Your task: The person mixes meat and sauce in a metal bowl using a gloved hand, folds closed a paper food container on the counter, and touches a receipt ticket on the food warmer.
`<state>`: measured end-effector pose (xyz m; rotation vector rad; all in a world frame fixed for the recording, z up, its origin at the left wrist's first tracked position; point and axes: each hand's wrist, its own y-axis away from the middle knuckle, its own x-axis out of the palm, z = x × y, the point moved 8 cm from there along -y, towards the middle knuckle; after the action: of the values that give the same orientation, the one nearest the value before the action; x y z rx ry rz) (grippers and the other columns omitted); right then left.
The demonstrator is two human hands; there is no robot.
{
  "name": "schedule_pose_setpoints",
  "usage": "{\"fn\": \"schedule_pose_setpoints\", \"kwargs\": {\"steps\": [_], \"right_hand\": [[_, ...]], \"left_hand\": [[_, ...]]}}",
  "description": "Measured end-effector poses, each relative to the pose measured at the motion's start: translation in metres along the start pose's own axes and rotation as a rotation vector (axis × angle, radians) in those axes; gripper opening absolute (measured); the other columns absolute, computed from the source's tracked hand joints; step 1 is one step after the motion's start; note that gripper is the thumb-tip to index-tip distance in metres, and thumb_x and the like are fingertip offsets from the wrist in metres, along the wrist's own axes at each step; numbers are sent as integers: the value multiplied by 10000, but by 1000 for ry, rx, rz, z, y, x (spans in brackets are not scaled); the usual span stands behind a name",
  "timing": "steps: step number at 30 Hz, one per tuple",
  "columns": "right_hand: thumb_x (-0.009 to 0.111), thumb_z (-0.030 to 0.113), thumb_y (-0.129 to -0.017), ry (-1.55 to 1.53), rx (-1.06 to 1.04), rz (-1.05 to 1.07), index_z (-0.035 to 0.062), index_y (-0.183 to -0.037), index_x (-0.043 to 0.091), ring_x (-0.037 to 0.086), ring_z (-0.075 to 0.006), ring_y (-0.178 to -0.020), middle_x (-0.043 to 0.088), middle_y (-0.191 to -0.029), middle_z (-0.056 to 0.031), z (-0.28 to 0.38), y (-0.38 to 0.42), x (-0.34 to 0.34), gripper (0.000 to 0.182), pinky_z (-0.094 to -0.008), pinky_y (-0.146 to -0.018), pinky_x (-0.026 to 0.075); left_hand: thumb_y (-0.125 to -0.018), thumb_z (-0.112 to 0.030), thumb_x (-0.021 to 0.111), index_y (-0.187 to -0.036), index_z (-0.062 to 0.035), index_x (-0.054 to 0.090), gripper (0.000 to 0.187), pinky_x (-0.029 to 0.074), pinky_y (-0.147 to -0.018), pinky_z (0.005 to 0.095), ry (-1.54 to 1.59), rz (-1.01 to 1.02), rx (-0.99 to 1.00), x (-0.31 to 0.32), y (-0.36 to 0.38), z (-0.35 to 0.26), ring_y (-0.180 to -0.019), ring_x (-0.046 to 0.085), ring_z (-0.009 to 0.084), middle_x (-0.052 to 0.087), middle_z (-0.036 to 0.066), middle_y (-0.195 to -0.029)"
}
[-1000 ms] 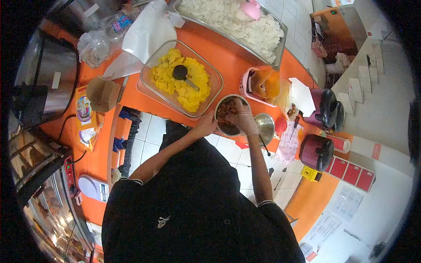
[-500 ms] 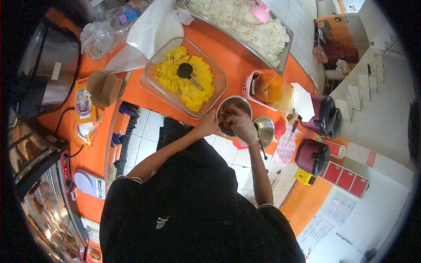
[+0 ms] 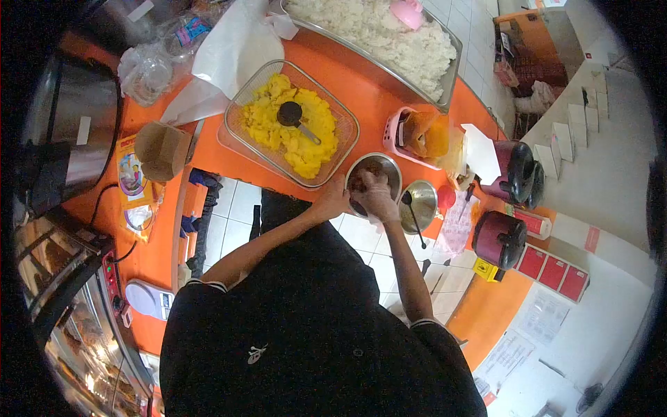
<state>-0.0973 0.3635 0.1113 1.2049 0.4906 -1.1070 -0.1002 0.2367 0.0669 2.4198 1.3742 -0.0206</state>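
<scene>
Steel bowl at the orange counter's near edge, dark brown food inside. I've got the left hand gripping its left side. Right hand, in a clear glove, is down in the bowl, fingers at the food; can't tell from my feed whether they're closed on any. Second steel bowl just right, black long-handled utensil across its rim. Wire basket left of the hands: yellow food, black scoop on top. Rice in a metal tray beyond.
</scene>
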Motion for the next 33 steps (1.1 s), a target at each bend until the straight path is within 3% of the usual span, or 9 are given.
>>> {"fn": "schedule_pose_setpoints", "kwargs": {"steps": [2,7,10,13,14,22,27,29,33], "right_hand": [[655,101,-751,207,-327,-135,164,-1128,614,462,-343,-1220,518,-1284,-160,3,-17,16,384,-430,-1026,371],[627,162,-795,105,-513,-2,169,-1281,491,479,-444,-1139,533,-1245,-185,-3,-8,10,504,-471,-1030,364],[631,130,-757,188,-37,-102,107,-1213,483,434,-399,-1185,528,-1189,-129,-7,-7,25,480,-457,-987,409],[668,119,-728,322,-283,-106,106,-1182,491,446,-401,-1185,517,-1226,-124,-6,-22,32,488,-453,-975,424],[707,201,-753,97,-520,-106,125,-1243,491,466,-441,-1166,452,-1297,-220,0,-15,14,540,-469,-953,442],[695,93,-689,-72,-198,-104,111,-1006,625,472,-385,-1177,503,-1272,-148,-3,-18,19,325,-451,-989,399],[653,231,-793,161,-369,-88,237,-1106,606,453,-443,-1195,443,-1376,-171,24,10,-9,317,-514,-995,405],[637,269,-809,120,101,16,264,-1118,620,433,-430,-1219,433,-1391,-148,-2,7,18,309,-525,-987,407],[670,201,-742,155,-131,-128,190,-1068,653,440,-425,-1213,527,-1268,-141,-11,-8,29,327,-454,-982,444]], "left_hand": [[-849,-69,517,-1040,58,460,237,454,-820,506,4,10,-19,7,-3,13,-936,584,445,573,283,-938],[-850,-80,507,-1040,67,456,246,451,-807,516,117,24,-21,11,-8,18,-914,582,444,568,290,-928],[-851,-92,508,-1055,67,452,265,460,-786,513,-23,22,14,9,-4,12,-869,594,438,573,287,-921],[-852,-104,514,-1067,63,449,280,463,-771,510,-21,11,15,6,-2,7,-848,599,431,577,285,-917],[-852,-110,518,-1070,60,448,286,464,-765,508,27,-6,-12,4,-2,8,-844,600,429,579,285,-915],[-871,-150,520,-1081,57,436,307,467,-756,502,-52,62,-41,13,-4,14,-866,607,425,584,286,-939],[-870,-137,499,-1204,126,380,441,410,-911,518,-31,123,25,14,-12,26,-1043,529,488,542,355,-1059],[-874,-140,498,-1258,122,351,488,404,-920,516,-76,156,-44,15,-11,22,-1047,529,483,531,359,-1098],[-918,-133,471,-1305,94,322,474,423,-918,481,-27,235,-120,5,-2,5,-1074,549,435,521,326,-1173]]}}
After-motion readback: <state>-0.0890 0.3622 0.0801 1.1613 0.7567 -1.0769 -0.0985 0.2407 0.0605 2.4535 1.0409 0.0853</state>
